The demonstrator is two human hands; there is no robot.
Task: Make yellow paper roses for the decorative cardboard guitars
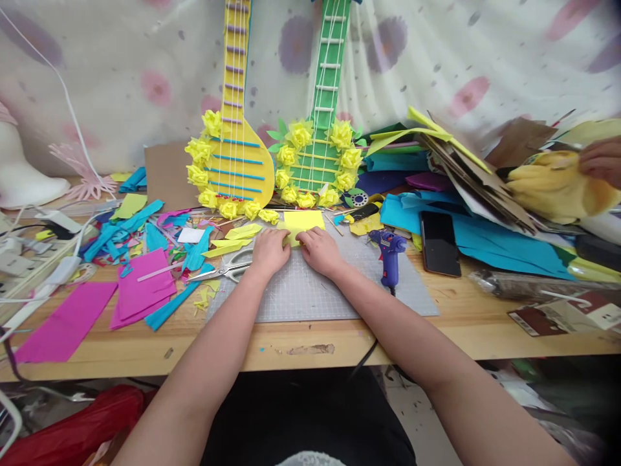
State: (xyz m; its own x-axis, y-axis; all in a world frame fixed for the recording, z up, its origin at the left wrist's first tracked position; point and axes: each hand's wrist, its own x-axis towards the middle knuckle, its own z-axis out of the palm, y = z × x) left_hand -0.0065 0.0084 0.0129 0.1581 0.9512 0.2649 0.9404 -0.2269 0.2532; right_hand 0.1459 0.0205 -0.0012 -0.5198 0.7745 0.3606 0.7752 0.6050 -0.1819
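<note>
A sheet of yellow paper (304, 220) lies on the grey cutting mat (301, 301). Its near edge is pinched between the fingertips of my left hand (272, 251) and my right hand (320, 251), which almost meet; part of the paper there is hidden by them. Just left of my left hand are open scissors (233, 266) and folded yellow paper strips (230, 243). To the right of my right forearm, a blue hot glue gun (389, 255) stands on the mat.
Yellow (247, 155) and green (317, 152) craft guitars with yellow paper flowers lean at the back. Coloured scraps and magenta sheets (145, 285) cover the left. At right are a phone (440, 243), stacked cardboard and blue paper; another person's hand (602, 160) touches a yellow plush thing (548, 181).
</note>
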